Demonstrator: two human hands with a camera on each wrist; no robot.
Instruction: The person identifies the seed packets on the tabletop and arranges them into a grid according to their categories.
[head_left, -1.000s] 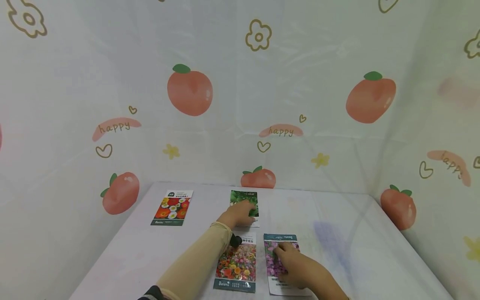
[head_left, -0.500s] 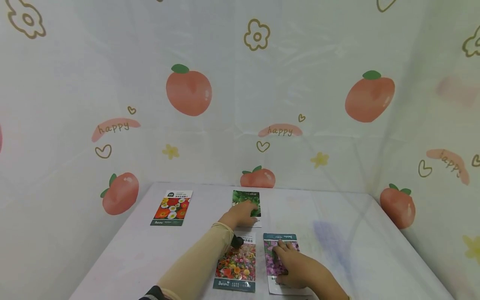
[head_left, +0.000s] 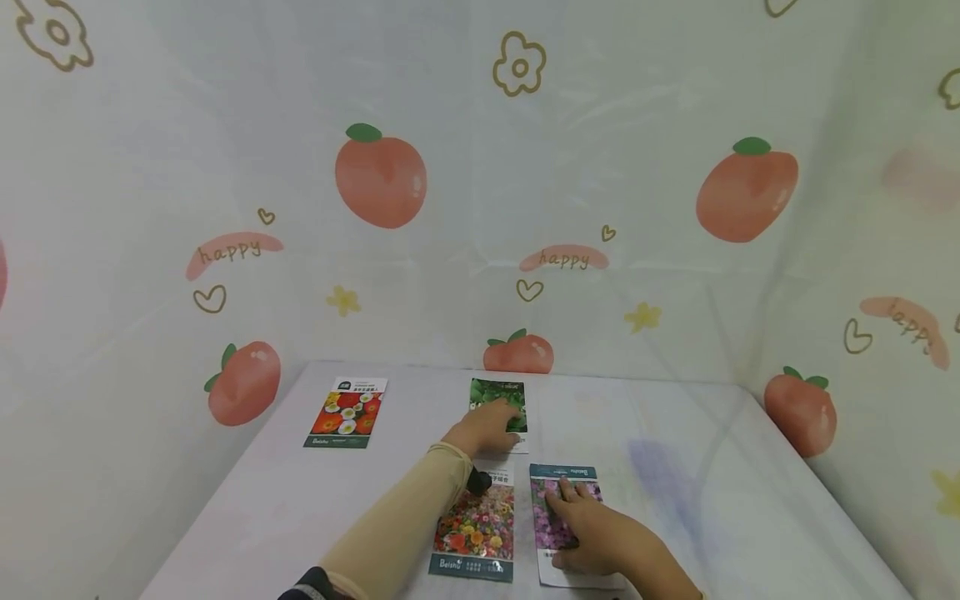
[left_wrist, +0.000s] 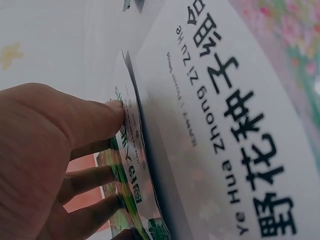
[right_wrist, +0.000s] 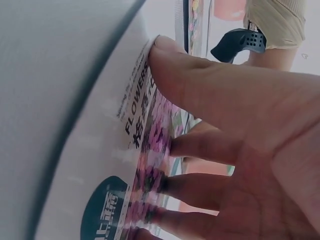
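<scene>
My left hand (head_left: 487, 429) rests on a green seed packet (head_left: 498, 391) at the back middle of the table. In the left wrist view its thumb and spread fingers touch the face of that green packet (left_wrist: 132, 145). Nearer, my right hand (head_left: 596, 533) lies with extended fingers on a purple-flower seed packet (head_left: 543, 497), whose printing is turned upside down. The right wrist view has the thumb on the white end of this packet (right_wrist: 107, 145) and the fingers over the flower picture. Between the arms lies a mixed wildflower seed packet (head_left: 480, 529), its top partly hidden by the left wrist.
A red and white poppy seed packet (head_left: 346, 417) lies at the back left of the white table (head_left: 262, 517). A white curtain (head_left: 450, 275) printed with peaches stands behind and at both sides. A small black device (head_left: 478, 481) sits at my left wrist.
The green packet has shifted slightly to the right together with my left hand. My right fingers have straightened a little on the purple-flower packet, which stays nearly in place.
</scene>
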